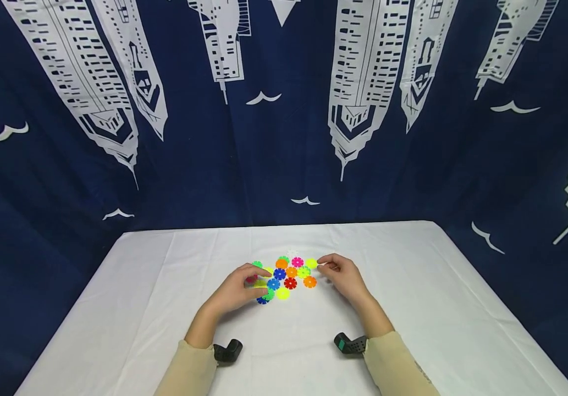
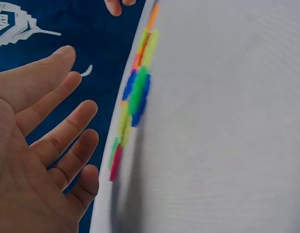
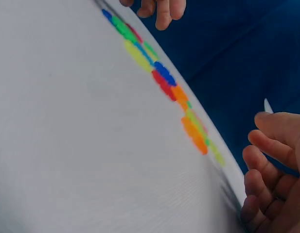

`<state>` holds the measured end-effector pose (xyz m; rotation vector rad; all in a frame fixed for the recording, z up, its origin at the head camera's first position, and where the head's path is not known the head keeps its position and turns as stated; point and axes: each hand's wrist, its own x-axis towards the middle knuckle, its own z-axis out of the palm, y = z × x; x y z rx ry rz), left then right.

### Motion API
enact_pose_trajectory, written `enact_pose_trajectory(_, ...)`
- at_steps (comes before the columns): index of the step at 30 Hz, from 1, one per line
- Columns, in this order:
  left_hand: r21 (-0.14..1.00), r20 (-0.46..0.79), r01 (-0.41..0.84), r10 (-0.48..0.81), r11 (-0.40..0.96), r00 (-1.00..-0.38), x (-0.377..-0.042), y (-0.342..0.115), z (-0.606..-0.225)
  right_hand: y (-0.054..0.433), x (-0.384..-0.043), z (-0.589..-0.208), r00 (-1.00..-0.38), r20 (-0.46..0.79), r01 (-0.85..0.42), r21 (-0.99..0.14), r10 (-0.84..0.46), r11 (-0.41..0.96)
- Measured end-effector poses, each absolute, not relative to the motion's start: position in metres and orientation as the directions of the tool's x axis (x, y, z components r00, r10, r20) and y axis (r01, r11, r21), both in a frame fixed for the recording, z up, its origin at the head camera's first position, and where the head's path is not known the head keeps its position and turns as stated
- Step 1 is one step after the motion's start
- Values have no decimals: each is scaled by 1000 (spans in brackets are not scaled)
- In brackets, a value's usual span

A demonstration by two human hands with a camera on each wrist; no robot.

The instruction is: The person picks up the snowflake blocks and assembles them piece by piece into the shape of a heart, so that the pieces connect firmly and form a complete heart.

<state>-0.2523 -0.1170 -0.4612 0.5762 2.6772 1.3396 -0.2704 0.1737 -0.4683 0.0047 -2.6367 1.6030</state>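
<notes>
A spread of colourful notched plastic discs (image 1: 290, 283), like small snowflake-shaped linking pieces, lies on the white table. Above the left end of the spread hovers my left hand (image 1: 241, 287), its fingers relaxed and apart and nothing in its grasp; it hides a few discs in the head view. At the right end, beside a yellow disc (image 1: 311, 264), is my right hand (image 1: 341, 275). Its fingers are loosely bent, and the right wrist view shows nothing between thumb and fingertips. An orange disc (image 3: 194, 136) lies nearest that hand's side in the same view.
A white cloth (image 1: 165, 308) covers the table, with its far edge just behind the discs. Behind hangs a dark blue curtain (image 1: 244, 154) printed with white buildings and birds. Black wrist devices (image 1: 228, 351) sit at both sleeves.
</notes>
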Motion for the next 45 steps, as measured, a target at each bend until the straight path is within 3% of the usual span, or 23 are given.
enact_pose_trajectory(10,784,37,269,390,559,-920,-256,-118,-481,171,-269,-486,-998,54,-64,-807,-35,587)
enact_pose_trajectory(29,699,94,296,326,652,-941,-257,-109,-485,167,-266,-483,-992,96,-121,-673,-76,730)
enact_pose_trajectory(45,812,46,233,340,536,-939,-255,-113,-484,167,-264,-482,-991,108,-135,-694,-83,707)
